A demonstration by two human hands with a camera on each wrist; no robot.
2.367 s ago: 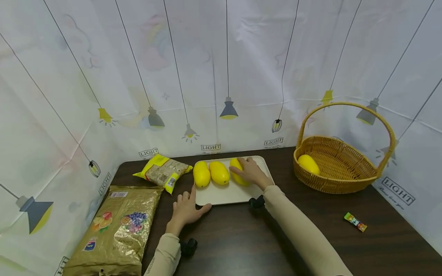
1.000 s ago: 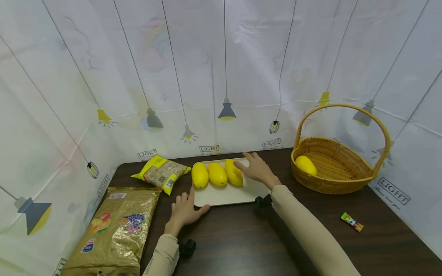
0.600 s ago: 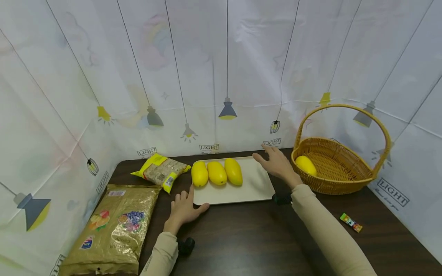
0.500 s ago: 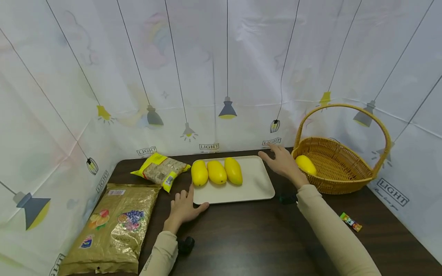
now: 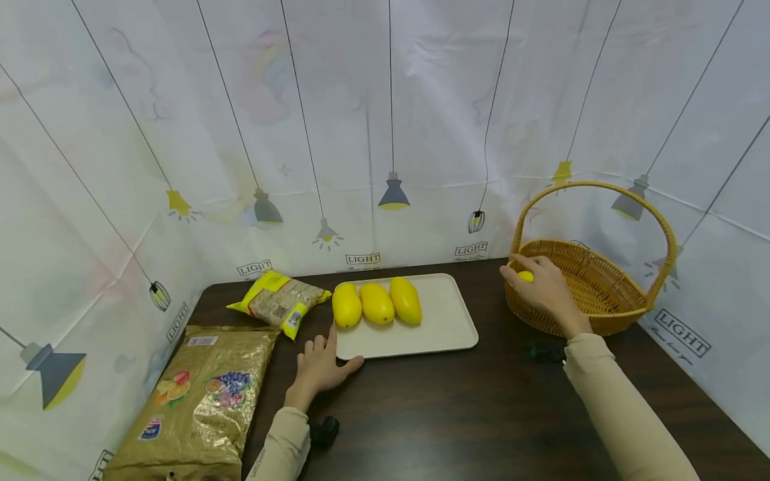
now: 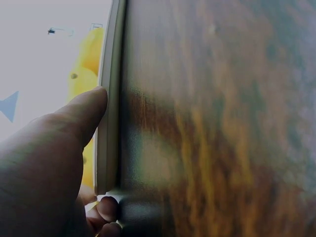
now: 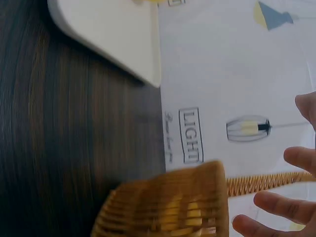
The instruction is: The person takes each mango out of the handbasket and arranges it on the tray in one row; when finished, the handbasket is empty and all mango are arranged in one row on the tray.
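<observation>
My left hand (image 5: 319, 366) rests at the near left corner of a white tray (image 5: 445, 321). Its thumb (image 6: 91, 111) touches the tray's rim in the left wrist view, while the index finger lies along the left side. Three yellow mangoes (image 5: 377, 304) lie side by side on the tray's left half. Over the left rim of a wicker basket (image 5: 601, 284) is my right hand (image 5: 544, 287), partly covering a single mango (image 5: 526, 276) inside. Spread fingers (image 7: 286, 205) show above the basket in the right wrist view, with nothing held between them.
A yellow snack bag (image 5: 283, 300) lies left of the tray, and a large gold candy bag (image 5: 198, 401) is at the table's left. An arched handle (image 5: 595, 185) rises over the basket. A printed curtain (image 5: 337, 133) hangs behind the dark table (image 5: 433, 414).
My right hand let go of the third mango, which now lies nearer the other two on the tray, then moved right to the basket. The left hand stayed at the tray's corner.
</observation>
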